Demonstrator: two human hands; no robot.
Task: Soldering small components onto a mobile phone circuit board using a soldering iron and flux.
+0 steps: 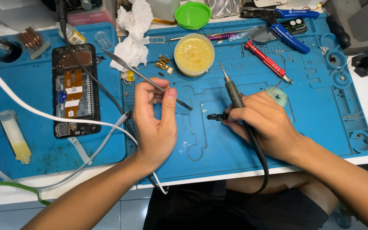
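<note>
Item: small black component (216, 116), lying on the blue mat (320, 110) of the worktop, touching the fingers of my right hand (263, 123). Judged light, stiff, fragile; best pinched by its edges. Right fingers closed round the soldering iron (234, 94), pen-style. Left hand (154, 117): fingers clamped on the metal tweezers (143, 76), tips raised over the mat. Nearby: open tub of yellow flux (194, 54), opened phone (75, 89).
</note>
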